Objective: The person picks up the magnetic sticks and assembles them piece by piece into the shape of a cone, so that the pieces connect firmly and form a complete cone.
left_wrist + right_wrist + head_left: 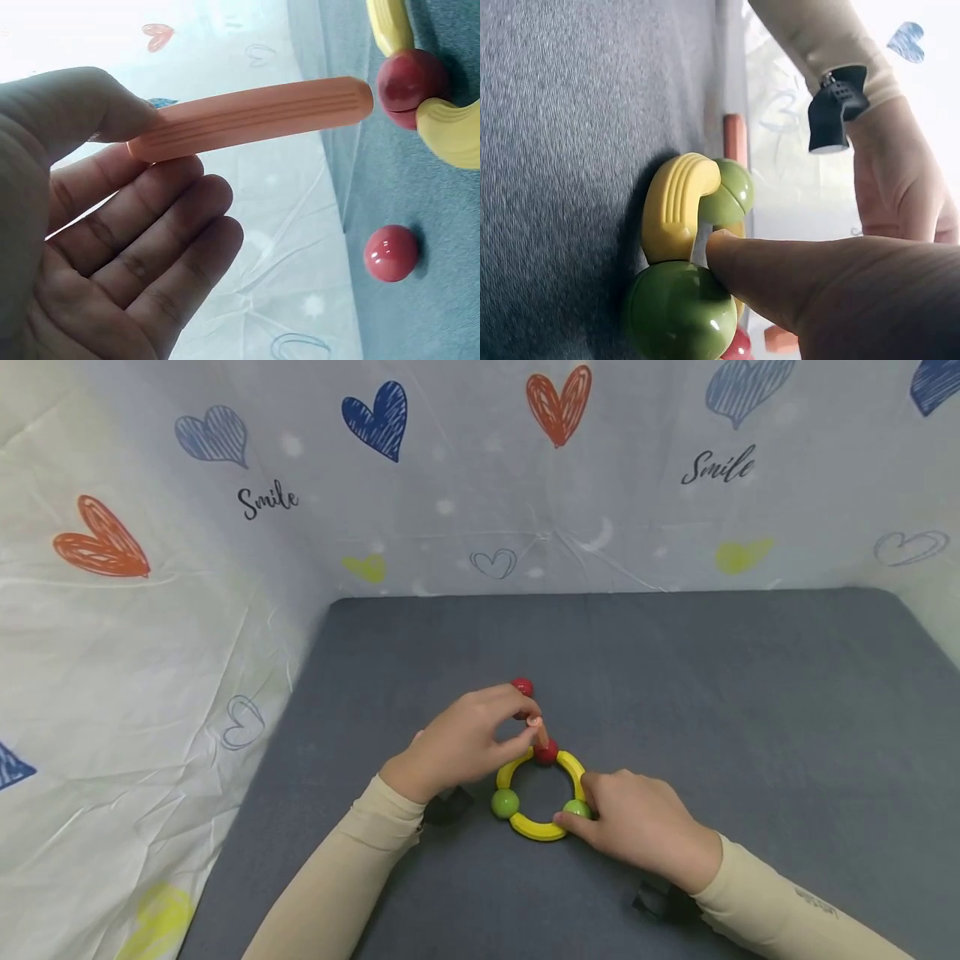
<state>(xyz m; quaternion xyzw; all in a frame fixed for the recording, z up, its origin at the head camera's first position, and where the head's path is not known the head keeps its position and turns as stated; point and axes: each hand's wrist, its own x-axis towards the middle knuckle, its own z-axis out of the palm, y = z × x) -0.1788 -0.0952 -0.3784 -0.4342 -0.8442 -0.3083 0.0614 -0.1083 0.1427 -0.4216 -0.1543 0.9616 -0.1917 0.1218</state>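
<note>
My left hand (pixel 465 743) pinches a grooved orange stick (pixel 255 116) by one end, between thumb and index finger. The other fingers extend loosely below it. The stick's free end points down toward a red ball (pixel 547 753) in a toy ring made of curved yellow pieces (pixel 537 829) and balls. My right hand (pixel 648 822) grips the ring at its right green ball (pixel 577 809), with the thumb on the near side. A second green ball (pixel 506 803) sits at the ring's left. The ring lies flat on the dark grey table.
A loose red ball (pixel 522 686) lies beyond the left hand, partly covered by it. Another orange stick (pixel 735 139) shows past the ring in the right wrist view. A white cloth printed with hearts hangs behind and left of the table (pixel 750 693).
</note>
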